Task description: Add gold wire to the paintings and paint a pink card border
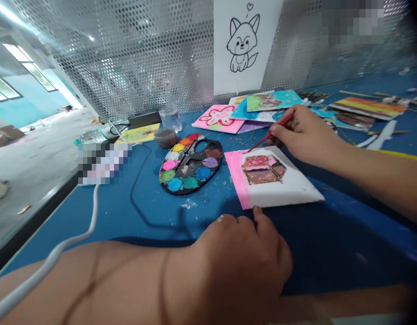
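My right hand [294, 131] pinches a thin red paintbrush [267, 137]. The brush tip meets the far left edge of a small white canvas [296, 185], within a pink painted strip. A brown and pink boxy shape with dark and gold outlines is painted in the canvas's middle. My left hand [247, 257] lies on the table with most fingers curled in and one finger stretched to the canvas's near edge. Left of the canvas is a black oval paint palette [194, 159] with several coloured wells. Behind it stands a cup of dark liquid [166, 139].
Painted canvases [218, 118] lie piled at the back, below a fox drawing [242, 49] on a perforated metal panel [143, 54]. A clear cup [171, 118] stands by the panel. A white cable [93, 212] crosses the left table edge. More paintings [367, 108] lie right.
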{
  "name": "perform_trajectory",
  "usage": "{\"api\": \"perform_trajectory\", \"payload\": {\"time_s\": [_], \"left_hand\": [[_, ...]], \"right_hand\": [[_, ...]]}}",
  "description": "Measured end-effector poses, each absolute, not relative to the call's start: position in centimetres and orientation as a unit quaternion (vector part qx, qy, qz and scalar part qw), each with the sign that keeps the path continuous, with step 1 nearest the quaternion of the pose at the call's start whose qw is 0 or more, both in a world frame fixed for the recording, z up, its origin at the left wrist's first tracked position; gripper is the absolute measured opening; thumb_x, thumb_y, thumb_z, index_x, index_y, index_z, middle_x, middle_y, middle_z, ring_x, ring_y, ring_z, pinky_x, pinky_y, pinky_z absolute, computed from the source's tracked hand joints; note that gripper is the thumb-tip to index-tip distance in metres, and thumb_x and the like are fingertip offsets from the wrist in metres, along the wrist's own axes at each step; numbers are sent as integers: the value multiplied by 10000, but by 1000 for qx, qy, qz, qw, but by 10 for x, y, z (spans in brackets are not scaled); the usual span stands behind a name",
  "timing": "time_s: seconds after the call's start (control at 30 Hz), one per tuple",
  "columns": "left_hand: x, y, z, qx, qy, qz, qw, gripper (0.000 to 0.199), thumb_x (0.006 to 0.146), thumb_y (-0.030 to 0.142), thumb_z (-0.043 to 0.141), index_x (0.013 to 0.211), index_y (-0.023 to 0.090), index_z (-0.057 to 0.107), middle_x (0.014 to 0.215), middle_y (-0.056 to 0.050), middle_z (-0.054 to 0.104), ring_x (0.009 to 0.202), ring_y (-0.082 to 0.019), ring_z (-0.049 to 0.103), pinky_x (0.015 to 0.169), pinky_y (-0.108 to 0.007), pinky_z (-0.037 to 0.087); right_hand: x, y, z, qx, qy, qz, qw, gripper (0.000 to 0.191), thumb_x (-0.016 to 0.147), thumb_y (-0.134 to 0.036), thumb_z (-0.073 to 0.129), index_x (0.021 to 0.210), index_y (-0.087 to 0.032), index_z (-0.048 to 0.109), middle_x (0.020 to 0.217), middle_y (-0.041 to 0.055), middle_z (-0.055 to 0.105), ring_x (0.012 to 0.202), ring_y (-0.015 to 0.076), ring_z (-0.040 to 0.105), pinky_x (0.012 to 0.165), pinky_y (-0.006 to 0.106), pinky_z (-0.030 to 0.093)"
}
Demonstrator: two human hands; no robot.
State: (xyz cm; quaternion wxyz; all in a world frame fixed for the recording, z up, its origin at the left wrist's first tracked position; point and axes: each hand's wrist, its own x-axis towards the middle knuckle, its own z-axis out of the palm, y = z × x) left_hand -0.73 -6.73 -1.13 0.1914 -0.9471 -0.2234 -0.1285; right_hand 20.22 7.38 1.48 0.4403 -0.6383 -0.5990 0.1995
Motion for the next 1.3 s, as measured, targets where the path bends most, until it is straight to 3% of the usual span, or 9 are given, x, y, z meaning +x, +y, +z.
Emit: {"api": "perform_trajectory", "payload": {"time_s": [0.17, 0.27, 0.43, 0.63, 0.83, 1.0, 1.17, 1.3], "left_hand": [[-8, -66, -12, -945, -227, -131, 195, 557, 906, 193, 218, 1035, 130, 755, 1128, -219, 733, 536, -233, 604, 404, -319, 380], [-9, -67, -8, -946, -223, -129, 197, 552, 954, 237, 220, 1031, 123, 754, 1126, -216, 735, 548, -226, 617, 406, -315, 415], [-9, -68, 4, -955, -225, -56, 186, 404, 1010, 337, 407, 1081, 124, 743, 1169, -195, 732, 596, -210, 660, 426, -302, 487], [-10, -68, 8, -957, -223, -30, 183, 488, 1031, 456, 389, 1088, 114, 732, 1181, -209, 724, 601, -217, 663, 437, -327, 525], [-10, -69, 7, -954, -229, -44, 186, 399, 1013, 305, 383, 1071, 129, 737, 1180, -181, 732, 608, -210, 663, 445, -327, 530], [-10, -68, 6, -955, -226, -51, 186, 393, 1011, 320, 396, 1056, 126, 735, 1177, -187, 731, 600, -212, 656, 435, -332, 525], [-10, -69, 6, -954, -230, -48, 185, 364, 996, 301, 417, 1058, 128, 731, 1173, -185, 733, 596, -212, 654, 425, -329, 517], [-10, -69, 6, -956, -226, -48, 182, 414, 1015, 348, 389, 1056, 123, 734, 1169, -191, 733, 590, -216, 652, 420, -334, 515]], "right_hand": [[198, 67, 25, -630, -701, 33, 333, 243, 885, -96, 633, 859, -232, 433, 786, 42, 615, 805, 210, 610, 761, 389, 433], [201, 69, 26, -646, -694, 22, 317, 203, 894, -121, 614, 872, -230, 444, 778, 43, 586, 810, 216, 598, 768, 394, 429], [212, 74, 27, -649, -698, -3, 304, 196, 874, -135, 609, 857, -219, 433, 759, 14, 537, 747, 194, 542, 723, 364, 411], [230, 80, 28, -658, -694, -2, 292, 195, 876, -154, 609, 826, -230, 436, 748, 33, 546, 708, 215, 527, 701, 385, 400], [260, 86, 23, -592, -713, -9, 376, 248, 850, -303, 711, 794, -262, 474, 651, 24, 536, 722, 252, 587, 730, 432, 466], [248, 76, 24, -546, -647, 114, 520, 284, 894, -388, 685, 823, -266, 439, 643, 0, 604, 641, 205, 627, 620, 363, 477], [223, 75, 13, -572, -649, 100, 492, 268, 867, -304, 698, 745, -240, 469, 673, 25, 632, 649, 197, 618, 604, 349, 443], [215, 77, 1, -509, -669, 142, 522, 269, 858, -321, 677, 734, -240, 453, 714, 21, 672, 682, 206, 645, 627, 350, 463]]}}
